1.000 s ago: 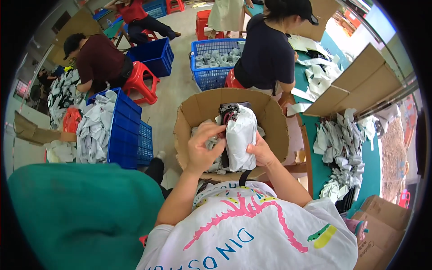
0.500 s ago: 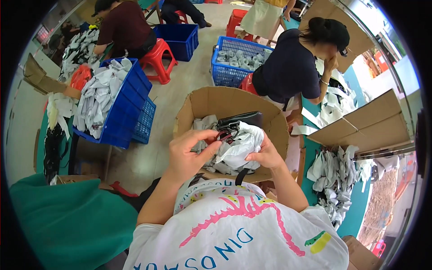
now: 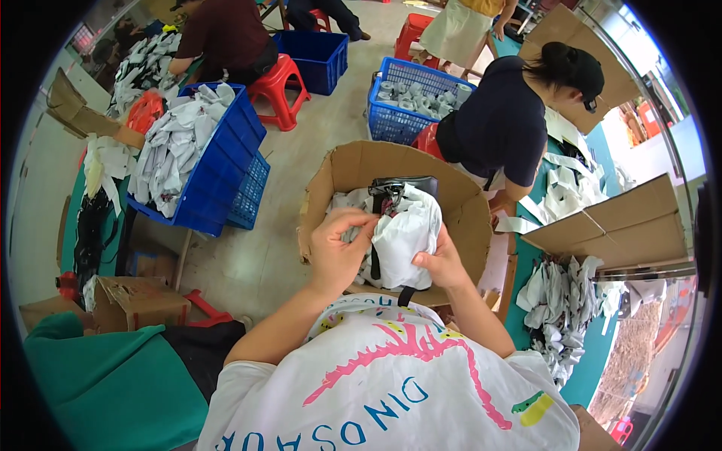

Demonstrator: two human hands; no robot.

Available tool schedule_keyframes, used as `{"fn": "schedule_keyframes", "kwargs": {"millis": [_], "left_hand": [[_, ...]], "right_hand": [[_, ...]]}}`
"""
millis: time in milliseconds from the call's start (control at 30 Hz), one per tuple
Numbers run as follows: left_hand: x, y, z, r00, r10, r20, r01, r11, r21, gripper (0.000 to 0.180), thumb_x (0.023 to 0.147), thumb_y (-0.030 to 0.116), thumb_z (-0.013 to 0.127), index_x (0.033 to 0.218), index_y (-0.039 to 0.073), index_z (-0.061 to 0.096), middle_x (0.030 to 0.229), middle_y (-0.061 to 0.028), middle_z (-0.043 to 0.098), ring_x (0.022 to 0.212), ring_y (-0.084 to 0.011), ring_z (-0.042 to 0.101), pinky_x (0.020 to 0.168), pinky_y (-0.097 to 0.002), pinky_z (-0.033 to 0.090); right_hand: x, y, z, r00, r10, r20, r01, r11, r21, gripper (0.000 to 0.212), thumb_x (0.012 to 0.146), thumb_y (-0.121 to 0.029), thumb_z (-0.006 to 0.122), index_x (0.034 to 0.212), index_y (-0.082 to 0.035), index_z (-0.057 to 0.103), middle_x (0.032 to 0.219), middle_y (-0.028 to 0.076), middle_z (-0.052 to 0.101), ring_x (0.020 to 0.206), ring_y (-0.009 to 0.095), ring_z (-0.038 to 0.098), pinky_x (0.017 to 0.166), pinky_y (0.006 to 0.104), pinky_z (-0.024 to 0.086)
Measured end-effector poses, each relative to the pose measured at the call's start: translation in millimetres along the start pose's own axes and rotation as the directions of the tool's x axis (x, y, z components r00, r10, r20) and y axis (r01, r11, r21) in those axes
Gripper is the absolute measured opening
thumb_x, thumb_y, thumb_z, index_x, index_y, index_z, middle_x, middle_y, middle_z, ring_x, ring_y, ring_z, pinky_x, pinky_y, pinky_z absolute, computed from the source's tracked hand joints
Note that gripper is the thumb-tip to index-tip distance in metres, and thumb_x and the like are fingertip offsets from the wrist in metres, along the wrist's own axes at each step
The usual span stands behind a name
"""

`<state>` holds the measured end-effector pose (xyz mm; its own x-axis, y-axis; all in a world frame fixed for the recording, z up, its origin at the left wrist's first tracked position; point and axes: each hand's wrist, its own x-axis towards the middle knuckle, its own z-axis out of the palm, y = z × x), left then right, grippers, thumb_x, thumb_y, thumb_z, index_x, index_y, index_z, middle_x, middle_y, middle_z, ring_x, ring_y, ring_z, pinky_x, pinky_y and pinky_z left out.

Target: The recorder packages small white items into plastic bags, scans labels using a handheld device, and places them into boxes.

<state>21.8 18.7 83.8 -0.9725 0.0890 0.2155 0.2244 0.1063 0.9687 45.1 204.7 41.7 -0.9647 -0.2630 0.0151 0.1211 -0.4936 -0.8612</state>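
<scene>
Over the open cardboard box [image 3: 459, 188], both hands hold a white fabric pouch-like piece [image 3: 406, 244] with dark trim, standing roughly upright. My left hand [image 3: 342, 244] is closed, its fingertips pinching the piece's upper left edge beside some dark red and black material [image 3: 389, 204]. On the other side my right hand [image 3: 445, 263] grips the piece, thumb on the front and fingers behind it. A shiny black item [image 3: 421, 184] lies just beyond the piece. More crumpled white fabric [image 3: 350, 199] shows in the box, partly hidden by my hands.
At left, a blue crate [image 3: 226, 180] is heaped with white pieces. Ahead stands a blue basket [image 3: 391, 116] of white rolls. A seated co-worker [image 3: 496, 113] is at the right bench, where white pieces [image 3: 556, 301] are piled. Red stools [image 3: 280, 86] stand on the floor.
The white piece is turned more upright and looks smoother, with its front facing me. My left hand has shifted slightly right along its edge. The co-worker at right has lowered a hand from the face.
</scene>
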Motion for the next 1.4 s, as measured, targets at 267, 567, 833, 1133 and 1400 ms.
{"fn": "schedule_keyframes", "kwargs": {"millis": [267, 567, 833, 1133, 1400], "left_hand": [[-1, -23, -25, 0.983, 0.085, -0.164, -0.070, 0.993, 0.098, 0.017, 0.084, 0.012, 0.057, 0.093, -0.002, 0.062, 0.096, -0.0076, 0.052, 0.087, -0.0182, 0.051, 0.076, -0.0275, 0.041], [6, -43, -71, 0.993, -0.081, 0.087, 0.098, 0.973, -0.209, 0.109, 0.067, 0.055, 0.067, 0.137, -0.002, 0.007, 0.135, -0.0196, 0.027, 0.126, -0.0283, 0.028, 0.102, -0.0386, 0.025], [7, -66, -107, 0.980, -0.197, -0.019, 0.152, 0.810, -0.566, 0.132, 0.050, 0.054, 0.078, 0.139, 0.013, -0.010, 0.141, -0.0113, 0.016, 0.130, -0.0263, 0.021, 0.103, -0.0406, 0.017], [17, -43, -150, 0.944, -0.320, 0.085, 0.320, 0.815, -0.483, 0.037, 0.068, 0.017, 0.073, 0.099, 0.002, 0.058, 0.092, -0.0039, 0.060, 0.084, -0.0122, 0.057, 0.075, -0.0274, 0.046], [-57, -13, -109, 0.927, -0.321, -0.194, 0.197, 0.858, -0.474, 0.048, 0.064, 0.015, 0.076, 0.106, 0.002, 0.056, 0.100, -0.0051, 0.058, 0.093, -0.0143, 0.053, 0.083, -0.0297, 0.043]], "right_hand": [[19, 28, 39, 0.988, 0.037, -0.150, -0.025, 0.997, 0.076, 0.081, 0.069, -0.019, 0.074, 0.131, -0.003, 0.025, 0.127, 0.008, 0.041, 0.117, 0.018, 0.040, 0.098, 0.0314, 0.032], [42, 56, 68, 0.996, -0.076, -0.043, 0.062, 0.963, -0.262, 0.071, 0.073, -0.009, 0.071, 0.129, -0.001, 0.028, 0.121, 0.007, 0.044, 0.112, 0.014, 0.041, 0.096, 0.0288, 0.033], [59, 75, 84, 0.987, -0.047, -0.156, 0.002, 0.961, -0.277, 0.071, 0.073, -0.008, 0.071, 0.129, -0.001, 0.027, 0.121, 0.007, 0.044, 0.112, 0.014, 0.041, 0.095, 0.0283, 0.033], [87, 108, 135, 0.993, -0.091, 0.077, 0.118, 0.860, -0.497, 0.074, 0.076, -0.014, 0.069, 0.131, 0.000, 0.021, 0.122, 0.010, 0.038, 0.114, 0.017, 0.035, 0.098, 0.0325, 0.029], [30, 99, 126, 0.989, 0.002, 0.145, 0.073, 0.857, -0.510, 0.058, 0.084, -0.013, 0.055, 0.130, 0.002, 0.024, 0.123, 0.012, 0.040, 0.115, 0.021, 0.038, 0.099, 0.0331, 0.029]]}}
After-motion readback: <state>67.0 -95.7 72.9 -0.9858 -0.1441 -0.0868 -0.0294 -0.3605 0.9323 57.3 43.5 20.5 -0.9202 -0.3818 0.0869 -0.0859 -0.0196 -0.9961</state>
